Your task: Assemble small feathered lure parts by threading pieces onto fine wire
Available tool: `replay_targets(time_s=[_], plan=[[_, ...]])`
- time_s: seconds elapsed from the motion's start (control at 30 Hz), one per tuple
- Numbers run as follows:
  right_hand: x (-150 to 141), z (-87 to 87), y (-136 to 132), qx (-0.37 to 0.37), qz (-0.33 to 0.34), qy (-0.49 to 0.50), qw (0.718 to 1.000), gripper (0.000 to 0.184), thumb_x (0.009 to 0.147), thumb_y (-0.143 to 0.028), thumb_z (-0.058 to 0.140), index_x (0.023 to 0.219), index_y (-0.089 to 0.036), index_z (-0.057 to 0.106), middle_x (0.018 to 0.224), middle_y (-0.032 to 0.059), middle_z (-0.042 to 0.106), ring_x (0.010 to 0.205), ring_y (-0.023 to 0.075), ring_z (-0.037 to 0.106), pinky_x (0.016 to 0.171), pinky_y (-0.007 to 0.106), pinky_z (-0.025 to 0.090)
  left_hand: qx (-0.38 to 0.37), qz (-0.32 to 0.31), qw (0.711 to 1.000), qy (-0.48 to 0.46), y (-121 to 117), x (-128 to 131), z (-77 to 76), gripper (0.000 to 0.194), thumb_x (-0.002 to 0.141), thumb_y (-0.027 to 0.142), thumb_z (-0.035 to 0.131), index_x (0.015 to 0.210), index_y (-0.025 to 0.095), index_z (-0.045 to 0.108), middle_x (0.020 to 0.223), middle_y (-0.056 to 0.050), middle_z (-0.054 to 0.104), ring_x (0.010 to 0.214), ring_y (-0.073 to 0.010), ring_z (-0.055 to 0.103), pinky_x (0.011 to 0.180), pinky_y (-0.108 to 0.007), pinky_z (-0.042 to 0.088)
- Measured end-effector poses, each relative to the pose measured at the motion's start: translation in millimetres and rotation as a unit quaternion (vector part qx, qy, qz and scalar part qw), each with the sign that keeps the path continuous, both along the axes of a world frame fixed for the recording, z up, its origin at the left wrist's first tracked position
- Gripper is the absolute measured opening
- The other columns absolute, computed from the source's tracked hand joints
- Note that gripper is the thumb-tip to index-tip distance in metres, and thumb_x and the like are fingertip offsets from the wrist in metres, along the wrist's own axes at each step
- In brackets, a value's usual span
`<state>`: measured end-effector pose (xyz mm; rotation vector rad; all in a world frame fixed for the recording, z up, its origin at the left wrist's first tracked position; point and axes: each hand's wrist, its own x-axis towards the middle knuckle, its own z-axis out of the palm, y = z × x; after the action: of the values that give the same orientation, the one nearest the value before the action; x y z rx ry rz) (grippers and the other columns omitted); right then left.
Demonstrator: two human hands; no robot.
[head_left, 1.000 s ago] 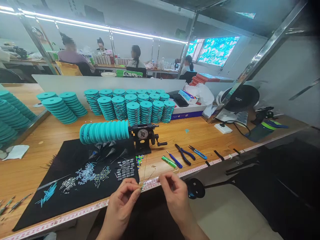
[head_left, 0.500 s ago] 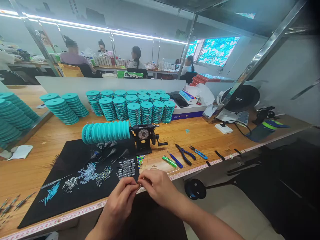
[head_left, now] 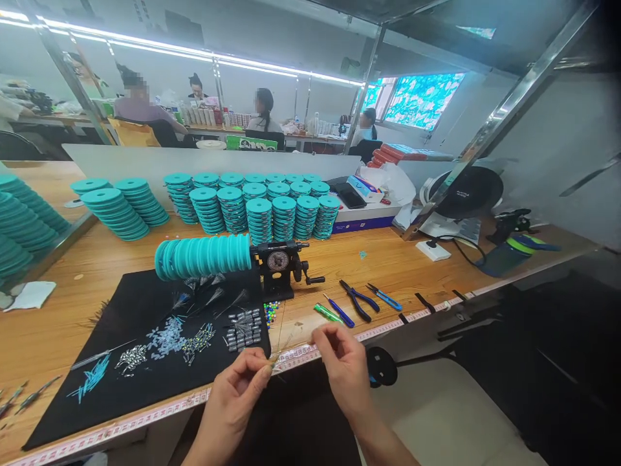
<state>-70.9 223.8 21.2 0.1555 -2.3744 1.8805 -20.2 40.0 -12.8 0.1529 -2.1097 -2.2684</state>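
The left hand (head_left: pixel 231 404) pinches a thin line (head_left: pixel 280 336) between thumb and forefinger, just over the tape measure (head_left: pixel 301 357) along the bench edge; the right hand (head_left: pixel 342 366) curls its fingers nearby, but whether they grip anything I cannot tell; a black mat (head_left: pixel 72 414) lies beside the left hand.
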Motion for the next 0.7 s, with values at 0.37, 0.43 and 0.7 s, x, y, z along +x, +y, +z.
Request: replay_targets(time_s=[0.37,0.43,0.7], plan=[[13,-8.9,-12,-0.122,0.246,-0.225,0.935,0.027,0.088,-0.041,0.065,0.09,-0.015,0.072,0.08,0.0043,0.073,0.054,0.0092,0.053,0.051,0.02,0.039,0.183,-0.01,0.976,-0.114,-1,3,1.8,0.028,0.076,0.04,0.077,0.07,0.015,0.066,0.071,0.003,0.046,0.066,-0.0108,0.037,0.064,-0.02,0.036],[15,-6.1,-16,-0.086,0.254,-0.202,0.942,0.017,0.085,-0.033,0.07,0.09,-0.017,0.072,0.076,0.0023,0.073,0.06,0.0124,0.06,0.056,0.022,0.045,0.126,-0.006,0.989,-0.081,-4,1,4.7,0.028,0.076,0.04,0.076,0.067,0.015,0.067,0.079,0.0,0.052,0.077,-0.0142,0.045,0.072,-0.022,0.039],[24,21.4,-17,0.236,0.199,0.244,0.919,0.015,0.093,-0.013,0.053,0.092,-0.018,0.067,0.097,0.0096,0.066,0.089,0.0217,0.06,0.078,0.035,0.05,-0.022,-0.016,0.999,0.041,-10,-2,11.5,0.021,0.082,0.037,0.069,0.072,0.019,0.071,0.081,-0.003,0.057,0.081,-0.0195,0.054,0.076,-0.028,0.045]])
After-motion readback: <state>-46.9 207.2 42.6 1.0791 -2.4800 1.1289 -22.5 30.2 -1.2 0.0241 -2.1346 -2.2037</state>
